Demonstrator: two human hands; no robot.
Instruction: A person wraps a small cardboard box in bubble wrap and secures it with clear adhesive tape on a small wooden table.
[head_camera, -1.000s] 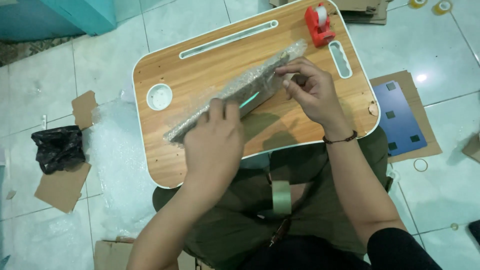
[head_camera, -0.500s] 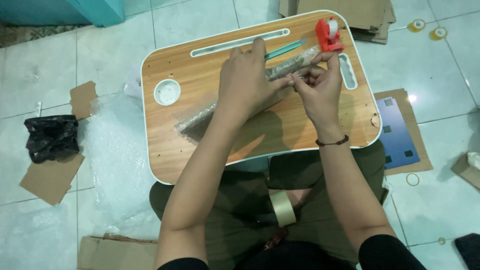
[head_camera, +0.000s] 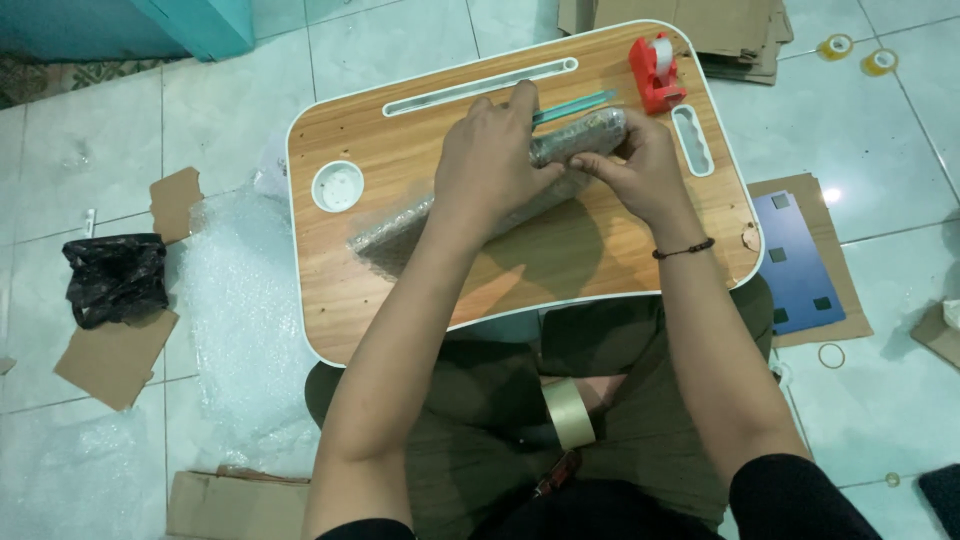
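Evidently the long, slim bundle rolled in clear bubble wrap (head_camera: 480, 205) lay slantwise across the wooden lap bench with the white rim (head_camera: 640, 255), which kept it flat and steady. The left hand (head_camera: 490, 165) pressed down over its middle, palm flat and fingers curled over the far side, seemingly to stop the wrap from springing open. The right hand (head_camera: 635, 170) gripped the bundle's upper end, fingertips pinched on the folded-in wrap there, apparently holding that end shut. A thin teal stick (head_camera: 572, 106) lay just beyond the bundle, near the bench's long slot. The red tape dispenser (head_camera: 655, 70) stood at the far right corner, within easy reach of the right hand yet clear of the bundle. A roll of tan packing tape (head_camera: 568, 412) rested in the person's lap, close by. On the tiled floor to the left spread a loose sheet of bubble wrap (head_camera: 235, 310), with a crumpled black plastic bag (head_camera: 115, 278) beside it.
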